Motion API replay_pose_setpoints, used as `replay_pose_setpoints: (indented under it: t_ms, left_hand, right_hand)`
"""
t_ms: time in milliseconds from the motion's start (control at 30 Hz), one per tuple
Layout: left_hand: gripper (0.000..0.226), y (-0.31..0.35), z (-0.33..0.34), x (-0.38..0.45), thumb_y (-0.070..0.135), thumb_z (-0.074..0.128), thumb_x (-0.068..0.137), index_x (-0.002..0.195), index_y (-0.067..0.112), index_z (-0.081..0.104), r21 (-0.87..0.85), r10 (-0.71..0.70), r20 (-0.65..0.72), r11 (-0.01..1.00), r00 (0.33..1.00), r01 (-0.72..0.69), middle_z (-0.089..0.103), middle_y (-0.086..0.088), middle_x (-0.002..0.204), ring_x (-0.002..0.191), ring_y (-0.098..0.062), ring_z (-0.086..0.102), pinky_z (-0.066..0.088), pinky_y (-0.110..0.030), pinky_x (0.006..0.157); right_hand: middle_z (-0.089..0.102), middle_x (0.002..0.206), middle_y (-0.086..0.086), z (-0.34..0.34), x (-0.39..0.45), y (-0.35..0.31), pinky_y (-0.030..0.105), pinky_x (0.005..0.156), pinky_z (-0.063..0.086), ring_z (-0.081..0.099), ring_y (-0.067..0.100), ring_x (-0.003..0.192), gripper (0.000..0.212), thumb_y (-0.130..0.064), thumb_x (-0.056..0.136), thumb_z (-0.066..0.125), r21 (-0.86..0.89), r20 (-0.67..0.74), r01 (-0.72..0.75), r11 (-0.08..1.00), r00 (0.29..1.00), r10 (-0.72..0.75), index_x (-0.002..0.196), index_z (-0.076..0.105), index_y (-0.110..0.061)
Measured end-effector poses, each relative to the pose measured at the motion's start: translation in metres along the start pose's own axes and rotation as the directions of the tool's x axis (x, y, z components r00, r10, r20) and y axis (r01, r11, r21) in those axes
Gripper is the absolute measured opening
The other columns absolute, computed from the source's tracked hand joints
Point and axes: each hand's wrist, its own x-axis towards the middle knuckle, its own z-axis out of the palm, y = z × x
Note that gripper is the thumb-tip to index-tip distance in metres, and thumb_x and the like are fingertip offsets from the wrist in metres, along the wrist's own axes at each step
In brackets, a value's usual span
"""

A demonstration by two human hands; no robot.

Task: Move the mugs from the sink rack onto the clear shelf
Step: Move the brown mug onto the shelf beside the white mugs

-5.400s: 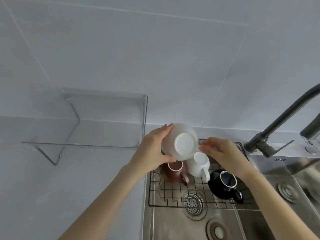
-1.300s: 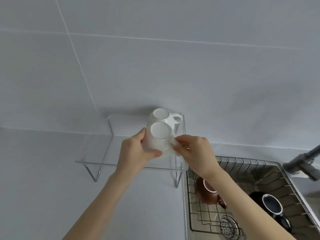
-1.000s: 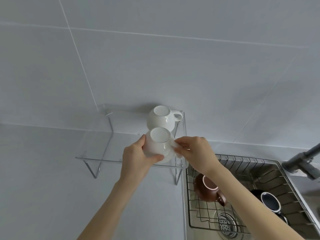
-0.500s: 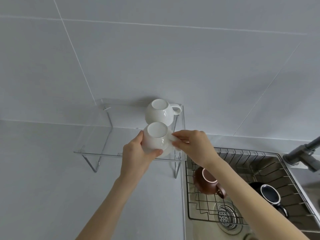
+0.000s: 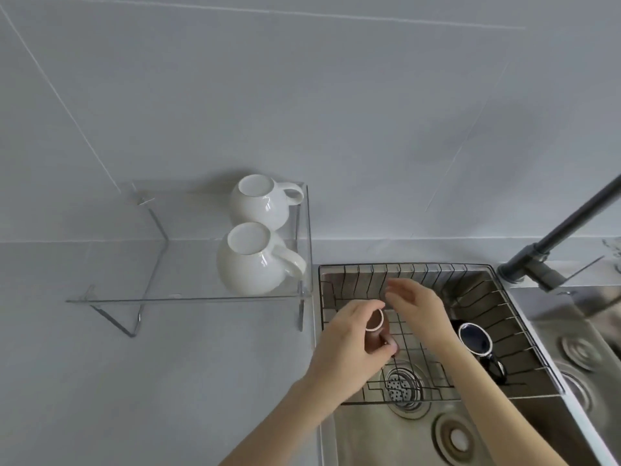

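Two white mugs stand upside down on the clear shelf: the rear white mug by the wall and the front white mug near the shelf's front edge, handles to the right. In the wire sink rack, my left hand is wrapped around the brown mug, which it mostly hides. My right hand hovers just right of that mug, fingers apart, holding nothing. A black mug lies in the rack further right.
The rack sits over a steel sink with a drain strainer. A dark faucet rises at the right. A grey counter lies under and in front of the shelf, against a tiled wall.
Both hands let go of the front white mug, which now stands on the shelf. They dropped down and right into the rack, and my left hand closed around the brown mug.
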Motion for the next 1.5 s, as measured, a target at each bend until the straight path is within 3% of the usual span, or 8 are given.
replay_pose_setpoints:
  t_ms: [167,367,567,700,900,1100,1233,1500]
  left_hand:
    - [0.069,-0.05,0.045,0.03,0.023,0.069,0.074,0.133,0.012,0.034,0.185,-0.206,0.194,0.968,0.959,0.171,0.045,-0.006,0.137,0.125,-0.02,0.043,0.033,-0.027,0.103]
    - [0.09,-0.077,0.064,0.067,0.019,0.072,0.072,0.141,0.009,0.016,0.335,-0.321,0.323,0.919,0.89,0.21,0.022,-0.013,0.152,0.139,-0.028,0.025,0.023,-0.037,0.114]
    - [0.102,-0.094,0.073,0.085,0.017,0.078,0.065,0.142,0.008,0.013,0.407,-0.402,0.432,0.886,0.807,0.224,0.029,-0.015,0.148,0.135,-0.03,0.031,0.029,-0.039,0.11]
    - [0.103,-0.098,0.073,0.086,0.018,0.08,0.062,0.142,0.009,0.015,0.393,-0.407,0.427,0.888,0.808,0.24,0.032,-0.014,0.147,0.134,-0.029,0.034,0.03,-0.039,0.109]
    - [0.103,-0.094,0.067,0.083,0.021,0.083,0.058,0.14,0.01,0.023,0.34,-0.409,0.414,0.898,0.813,0.278,0.039,-0.012,0.145,0.133,-0.027,0.037,0.032,-0.037,0.109]
    - [0.087,-0.057,0.036,0.08,0.027,0.083,0.057,0.132,0.017,0.04,0.177,-0.259,0.268,0.96,0.928,0.216,0.055,-0.004,0.133,0.123,-0.02,0.049,0.036,-0.028,0.1]
    - [0.083,-0.013,-0.008,0.083,0.032,0.081,0.058,0.13,0.024,0.041,0.151,-0.069,0.062,0.987,0.996,0.059,0.057,0.002,0.129,0.118,-0.016,0.051,0.039,-0.03,0.102]
    - [0.097,0.042,-0.13,0.066,0.032,0.082,0.054,0.137,0.023,0.032,0.253,0.17,-0.3,0.963,0.939,-0.094,0.042,-0.001,0.143,0.132,-0.015,0.036,0.026,-0.019,0.104]
  right_hand:
    - [0.066,0.105,0.007,0.012,0.002,0.053,0.023,0.076,0.042,0.057,0.018,0.093,0.034,-0.014,0.078,0.064,-0.103,0.033,-0.172,0.98,0.984,0.176,0.111,0.059,-0.011]
    - [0.063,0.105,0.007,0.031,0.008,0.087,0.026,0.076,0.038,0.057,0.024,0.102,0.039,-0.016,0.078,0.065,-0.146,0.066,-0.227,0.963,0.969,0.238,0.114,0.055,-0.007]
    - [0.061,0.07,0.003,0.035,0.013,0.103,0.025,0.054,0.038,0.057,0.023,0.073,0.012,-0.02,0.075,0.068,-0.187,0.004,-0.234,0.954,0.971,0.238,0.077,0.059,-0.012]
    - [0.051,0.053,-0.009,0.033,0.013,0.105,0.021,0.049,0.033,0.049,0.014,0.057,0.031,-0.018,0.072,0.071,-0.159,0.007,-0.191,0.969,0.981,0.195,0.054,0.047,-0.027]
    - [0.061,0.058,-0.002,0.024,0.013,0.107,0.025,0.056,0.04,0.054,0.014,0.059,0.013,-0.018,0.07,0.074,-0.083,0.041,-0.216,0.973,0.975,0.22,0.064,0.063,-0.017]
    - [0.076,0.073,0.01,-0.013,0.006,0.077,0.037,0.074,0.054,0.07,0.025,0.075,0.008,-0.014,0.07,0.075,-0.032,0.001,-0.114,0.993,0.993,0.114,0.077,0.071,-0.012]
    - [0.077,0.069,0.003,-0.043,0.003,0.021,0.013,0.064,0.05,0.069,0.012,0.068,0.01,-0.011,0.07,0.075,0.051,-0.056,0.065,0.997,0.996,-0.062,0.074,0.072,-0.02]
    - [0.076,0.067,-0.003,-0.045,-0.005,-0.126,0.003,0.056,0.047,0.067,0.001,0.059,0.007,-0.01,0.071,0.074,0.199,-0.047,0.415,0.888,0.909,-0.414,0.073,0.073,-0.017]
